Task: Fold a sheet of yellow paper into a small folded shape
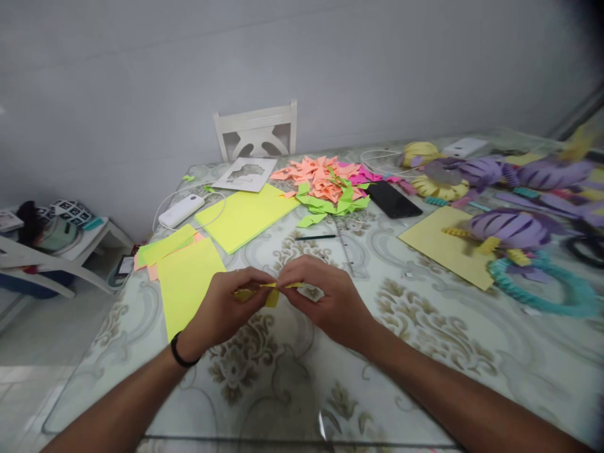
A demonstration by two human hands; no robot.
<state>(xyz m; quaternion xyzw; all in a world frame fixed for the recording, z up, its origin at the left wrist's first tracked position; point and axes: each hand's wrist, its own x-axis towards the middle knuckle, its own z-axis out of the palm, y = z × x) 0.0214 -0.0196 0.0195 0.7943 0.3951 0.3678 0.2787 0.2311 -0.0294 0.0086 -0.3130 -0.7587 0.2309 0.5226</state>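
Both my hands meet above the middle of the patterned table, pinching one small folded piece of yellow paper (270,298). My left hand (234,302), with a black band at its wrist, grips the piece's left side. The right side is pinched by my right hand (321,292), fingertips against those of the left. Fingers hide much of the folds. Just left of my left hand lie yellow sheets (189,283), and a larger yellow stack (248,214) lies beyond. A dark pencil-like stick (315,237) rests past my fingertips. Farther off is a heap of folded orange and green paper pieces (325,182).
A white power bank (182,211) with a cable and a white cut-out card (245,173) sit at the back left. Right of the heap lies a black phone (394,199). Purple and yellow paper crafts (512,228) and a teal ring (542,296) crowd the right side.
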